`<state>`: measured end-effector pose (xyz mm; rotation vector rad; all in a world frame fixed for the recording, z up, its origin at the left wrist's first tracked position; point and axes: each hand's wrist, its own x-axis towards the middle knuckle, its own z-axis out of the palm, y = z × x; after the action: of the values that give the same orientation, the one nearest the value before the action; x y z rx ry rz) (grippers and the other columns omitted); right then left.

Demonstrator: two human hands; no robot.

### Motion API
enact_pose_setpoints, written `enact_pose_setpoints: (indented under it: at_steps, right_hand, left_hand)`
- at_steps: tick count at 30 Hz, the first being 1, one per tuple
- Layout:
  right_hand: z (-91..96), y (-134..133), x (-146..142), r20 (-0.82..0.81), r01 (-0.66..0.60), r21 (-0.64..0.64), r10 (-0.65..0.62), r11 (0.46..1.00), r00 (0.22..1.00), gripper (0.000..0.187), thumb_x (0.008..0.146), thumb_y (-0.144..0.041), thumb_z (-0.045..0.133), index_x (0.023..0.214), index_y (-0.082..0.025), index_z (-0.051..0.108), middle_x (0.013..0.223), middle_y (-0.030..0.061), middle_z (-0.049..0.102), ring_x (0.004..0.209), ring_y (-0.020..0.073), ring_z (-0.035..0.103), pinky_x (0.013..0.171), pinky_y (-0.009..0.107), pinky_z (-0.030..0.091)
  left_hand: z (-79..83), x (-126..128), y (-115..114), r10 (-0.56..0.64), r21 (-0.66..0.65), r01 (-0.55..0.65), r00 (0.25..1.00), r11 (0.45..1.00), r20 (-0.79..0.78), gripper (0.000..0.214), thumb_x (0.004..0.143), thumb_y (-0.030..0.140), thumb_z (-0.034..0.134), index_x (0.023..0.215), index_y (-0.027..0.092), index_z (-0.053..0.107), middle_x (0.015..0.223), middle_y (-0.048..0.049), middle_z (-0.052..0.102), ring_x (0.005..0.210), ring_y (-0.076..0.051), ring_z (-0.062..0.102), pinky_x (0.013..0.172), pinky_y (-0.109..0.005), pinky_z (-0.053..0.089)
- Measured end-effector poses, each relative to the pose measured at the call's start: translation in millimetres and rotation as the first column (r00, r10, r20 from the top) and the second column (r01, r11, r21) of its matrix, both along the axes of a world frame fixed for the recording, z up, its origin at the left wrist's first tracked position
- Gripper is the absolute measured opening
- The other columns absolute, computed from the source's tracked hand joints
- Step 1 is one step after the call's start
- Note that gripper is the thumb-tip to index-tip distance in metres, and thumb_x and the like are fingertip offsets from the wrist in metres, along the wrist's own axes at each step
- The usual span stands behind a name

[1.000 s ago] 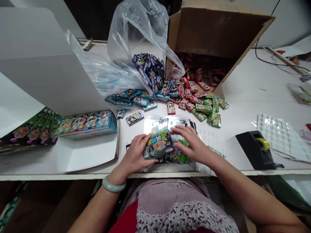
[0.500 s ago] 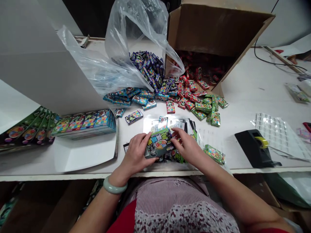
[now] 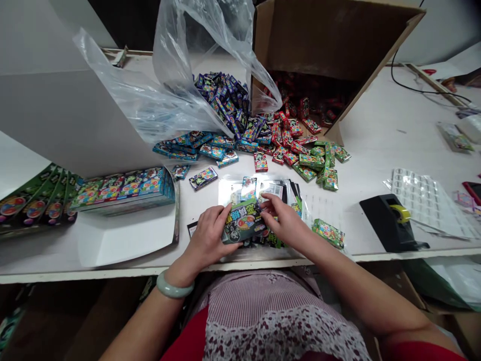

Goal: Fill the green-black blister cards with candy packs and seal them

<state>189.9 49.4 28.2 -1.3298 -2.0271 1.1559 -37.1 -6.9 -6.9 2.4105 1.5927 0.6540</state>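
My left hand (image 3: 210, 230) grips a green and dark grey printed candy pack (image 3: 242, 223) by its left end, thumb along the lower edge. At the pack's right end, the fingertips of my right hand (image 3: 283, 220) are pinched against its edge. Black and green printed packs (image 3: 276, 239) and clear plastic lie beneath, on the table. Just above the held pack is a small blue candy box (image 3: 249, 188). A green candy box (image 3: 328, 233) lies right of my right wrist.
Loose purple (image 3: 221, 95), red (image 3: 287, 135), blue (image 3: 214, 146) and green boxes (image 3: 325, 160) lie across the table. Behind them stand a plastic bag (image 3: 169, 100) and an open carton (image 3: 311, 45). A white-lined display box (image 3: 128, 235) is at left, a tape dispenser (image 3: 383, 223) and sticker sheets (image 3: 421, 200) at right.
The whole view has shifted slightly. Both hands keep hold of the candy pack in nearly the same place, with the right fingers moving only a little at its end.
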Motion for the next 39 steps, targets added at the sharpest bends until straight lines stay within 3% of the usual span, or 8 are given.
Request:
enact_pose_setpoints:
  at_steps: [11, 17, 23, 25, 27, 31, 35, 39]
  right_hand:
    - [35.0, 18, 12, -0.14, -0.047, 0.159, 0.069, 0.986, 0.988, 0.039, 0.092, -0.027, 0.048, 0.131, -0.021, 0.045, 0.124, 0.0117, 0.06, 0.103, 0.0194, 0.062, 0.09, 0.038, 0.052]
    - [11.7, 103, -20, 0.454, -0.546, 0.293, 0.388, 0.785, 0.802, 0.045, 0.076, -0.004, 0.064, 0.114, -0.028, 0.064, 0.13, 0.0066, 0.058, 0.122, 0.0257, 0.049, 0.1, 0.046, 0.042]
    - [6.3, 139, -56, 0.631, -0.72, 0.188, 0.479, 0.668, 0.61, 0.034, 0.055, -0.012, 0.083, 0.084, -0.023, 0.07, 0.12, 0.008, 0.061, 0.12, 0.0328, 0.048, 0.094, 0.045, 0.04]
    - [14.7, 139, -45, 0.592, -0.671, 0.228, 0.446, 0.706, 0.671, 0.021, 0.063, -0.021, 0.08, 0.079, -0.021, 0.067, 0.098, 0.0072, 0.066, 0.103, 0.027, 0.057, 0.088, 0.04, 0.043]
    - [24.2, 132, -28, 0.433, -0.437, 0.276, 0.295, 0.856, 0.852, 0.016, 0.075, -0.029, 0.07, 0.086, -0.02, 0.063, 0.083, 0.0047, 0.065, 0.083, 0.0206, 0.06, 0.078, 0.035, 0.046]
    - [39.7, 101, 4, -0.137, 0.017, 0.104, -0.002, 0.994, 0.991, 0.048, 0.081, -0.031, 0.061, 0.124, -0.021, 0.044, 0.087, 0.0021, 0.059, 0.066, 0.0126, 0.057, 0.061, 0.028, 0.048]
    - [46.9, 63, 12, -0.308, 0.03, -0.014, -0.032, 0.999, 0.951, 0.056, 0.08, -0.03, 0.061, 0.13, -0.027, 0.037, 0.093, 0.0004, 0.057, 0.063, 0.0106, 0.06, 0.055, 0.025, 0.047]
    - [49.5, 46, 15, -0.051, -0.097, 0.028, 0.098, 0.995, 0.994, 0.051, 0.083, -0.028, 0.059, 0.132, -0.028, 0.044, 0.091, 0.0017, 0.061, 0.065, 0.0123, 0.061, 0.061, 0.028, 0.049]
  left_hand:
    - [32.8, -14, 3, 0.07, -0.049, -0.065, 0.99, 0.997, 0.118, 0.09, 0.067, 0.041, 0.076, 0.142, 0.022, 0.029, 0.123, -0.0136, 0.047, 0.115, -0.032, 0.047, 0.098, -0.05, 0.043]
    - [45.1, -33, 8, 0.212, -0.079, -0.198, 0.938, 0.977, 0.273, 0.083, 0.07, 0.045, 0.073, 0.141, 0.026, 0.034, 0.128, -0.0095, 0.045, 0.121, -0.031, 0.046, 0.102, -0.048, 0.042]
    - [34.2, -31, 4, 0.247, -0.096, -0.23, 0.934, 0.969, 0.258, 0.081, 0.071, 0.044, 0.072, 0.14, 0.026, 0.034, 0.126, -0.0101, 0.046, 0.12, -0.031, 0.048, 0.102, -0.049, 0.042]
    - [31.9, -34, 1, 0.251, -0.079, -0.239, 0.936, 0.968, 0.248, 0.083, 0.071, 0.044, 0.073, 0.14, 0.026, 0.033, 0.126, -0.0104, 0.045, 0.12, -0.031, 0.047, 0.102, -0.049, 0.041]
    - [29.1, -37, 1, 0.258, -0.052, -0.253, 0.936, 0.966, 0.241, 0.085, 0.069, 0.043, 0.074, 0.14, 0.024, 0.032, 0.126, -0.0113, 0.045, 0.12, -0.031, 0.046, 0.102, -0.05, 0.041]
    - [21.8, -30, 6, 0.245, 0.022, -0.253, 0.952, 0.967, 0.184, 0.09, 0.066, 0.042, 0.077, 0.14, 0.02, 0.031, 0.124, -0.0134, 0.045, 0.117, -0.033, 0.046, 0.101, -0.053, 0.041]
    - [20.2, -12, 12, 0.173, 0.061, -0.181, 0.978, 0.982, 0.12, 0.092, 0.065, 0.041, 0.077, 0.141, 0.02, 0.03, 0.125, -0.0149, 0.044, 0.116, -0.034, 0.046, 0.099, -0.053, 0.042]
    - [23.8, -3, 12, 0.118, 0.058, -0.124, 0.988, 0.991, 0.102, 0.091, 0.066, 0.041, 0.076, 0.141, 0.02, 0.029, 0.124, -0.0148, 0.044, 0.116, -0.033, 0.046, 0.098, -0.049, 0.043]
